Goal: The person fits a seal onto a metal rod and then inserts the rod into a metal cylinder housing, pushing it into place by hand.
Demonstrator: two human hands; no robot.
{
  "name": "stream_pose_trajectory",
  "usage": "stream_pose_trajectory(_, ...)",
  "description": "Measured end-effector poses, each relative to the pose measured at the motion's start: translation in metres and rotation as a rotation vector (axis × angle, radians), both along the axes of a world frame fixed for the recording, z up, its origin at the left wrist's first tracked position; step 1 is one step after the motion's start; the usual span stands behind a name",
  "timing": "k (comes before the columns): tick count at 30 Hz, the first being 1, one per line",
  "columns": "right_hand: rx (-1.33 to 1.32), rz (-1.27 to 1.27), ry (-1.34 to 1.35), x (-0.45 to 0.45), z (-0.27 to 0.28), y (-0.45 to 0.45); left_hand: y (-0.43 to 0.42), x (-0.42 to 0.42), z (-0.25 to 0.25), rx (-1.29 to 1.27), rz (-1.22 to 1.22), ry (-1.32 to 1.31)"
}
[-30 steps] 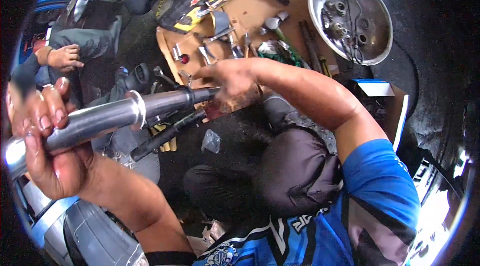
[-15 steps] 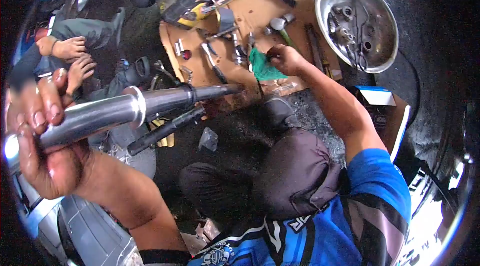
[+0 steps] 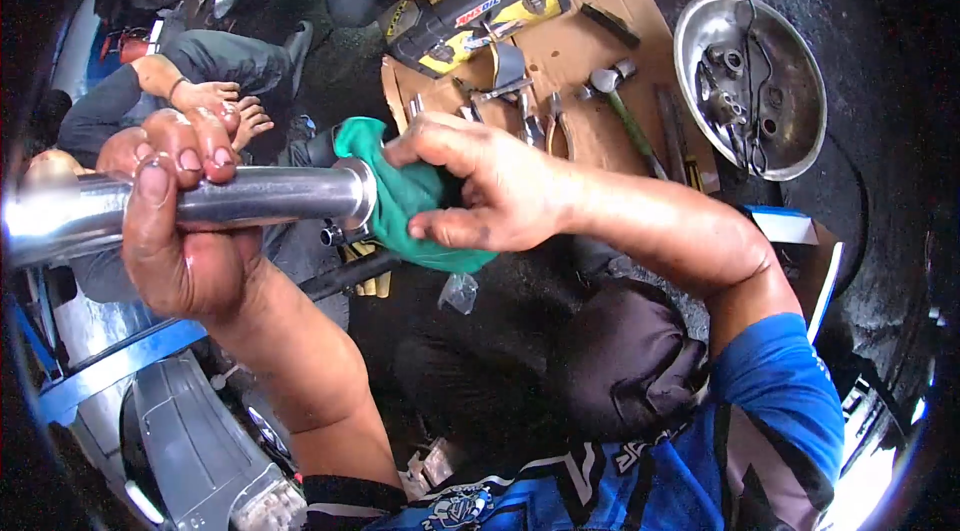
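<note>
Gripping the polished metal tube (image 3: 290,198) in your left hand (image 3: 195,231), you have the fingers closed over it and the thumb wrapped around, with the tube lying nearly level across the left side of the view. Your right hand (image 3: 480,181) has hold of a green cloth (image 3: 375,156), its fingers half curled, thumb and forefinger spread apart on the fabric; you cannot tell how tightly they press. The cloth sits against the tube's flared collar and hides whatever lies beyond it. Below hangs the dark floor, with a small clear plastic bag (image 3: 459,294) on it. Past your right hand, a hammer (image 3: 627,116) and pliers (image 3: 557,126) lie on cardboard (image 3: 570,56), beside a black-and-yellow toolbox (image 3: 490,16). Farther right, a metal bowl (image 3: 797,81) holds assorted parts.
</note>
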State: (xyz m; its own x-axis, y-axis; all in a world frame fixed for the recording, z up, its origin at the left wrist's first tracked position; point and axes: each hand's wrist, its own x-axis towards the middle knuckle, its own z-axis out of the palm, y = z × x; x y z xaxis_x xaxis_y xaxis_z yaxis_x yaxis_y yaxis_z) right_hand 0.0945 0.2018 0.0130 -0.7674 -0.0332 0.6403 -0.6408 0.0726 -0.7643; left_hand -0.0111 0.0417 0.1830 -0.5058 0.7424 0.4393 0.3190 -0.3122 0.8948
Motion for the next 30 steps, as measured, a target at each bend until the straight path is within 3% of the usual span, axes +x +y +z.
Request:
stream_pose_trajectory(4,0.081,-0.172,-0.044,-0.018,0.011,-0.017,0.003,0.003,-0.004,0.036,0.025,-0.048)
stream_pose_trajectory(8,0.028,0.122,-0.227,-0.038,0.025,-0.02,0.001,-0.003,0.0,0.011,-0.103,0.005)
stream_pose_trajectory(10,0.105,0.644,-0.394,-0.057,0.033,-0.007,0.003,-0.008,0.003,-0.028,-0.354,-0.05)
stream_pose_trajectory(11,0.0,0.826,-0.419,-0.067,0.026,-0.012,0.007,-0.008,0.003,-0.035,-0.445,-0.015)
stream_pose_trajectory(12,0.002,0.825,-0.416,-0.064,0.03,-0.012,0.006,-0.005,0.002,-0.034,-0.445,-0.012)
stream_pose_trajectory(14,0.118,0.681,-0.421,-0.056,0.038,-0.01,0.002,0.005,-0.003,0.029,-0.278,-0.054)
stream_pose_trajectory(15,0.145,0.559,-0.4,-0.05,0.038,-0.012,0.003,0.015,-0.005,0.091,-0.076,-0.071)
stream_pose_trajectory(16,0.149,0.564,-0.406,-0.039,0.04,-0.023,0.005,0.019,-0.008,0.096,-0.07,-0.076)
stream_pose_trajectory(18,0.115,-0.107,-0.555,-0.018,0.045,-0.042,0.011,0.024,-0.009,0.079,0.637,-0.013)
stream_pose_trajectory(20,0.098,-0.112,-0.557,-0.016,0.047,-0.042,0.018,0.018,-0.011,0.106,0.647,0.019)
stream_pose_trajectory(22,0.086,-0.12,-0.544,-0.02,0.049,-0.036,0.013,0.008,-0.011,0.147,0.253,-0.034)
stream_pose_trajectory(23,0.041,0.068,-0.54,-0.028,0.043,-0.029,0.011,0.003,-0.009,0.106,0.076,-0.105)
stream_pose_trajectory(24,0.033,0.25,-0.498,-0.037,0.041,-0.02,0.011,-0.003,-0.007,0.099,0.072,-0.113)
stream_pose_trajectory(26,0.037,0.66,-0.423,-0.059,0.033,-0.008,0.016,-0.02,-0.004,0.018,-0.572,-0.108)
stream_pose_trajectory(27,-0.013,0.807,-0.408,-0.065,0.033,-0.011,0.024,-0.029,-0.002,-0.007,-0.748,-0.074)
stream_pose_trajectory(28,-0.014,0.799,-0.409,-0.064,0.031,-0.01,0.023,-0.028,-0.002,-0.006,-0.756,-0.074)
stream_pose_trajectory(30,0.04,0.547,-0.4,-0.053,0.031,-0.012,0.014,-0.016,-0.004,-0.008,-0.481,-0.081)
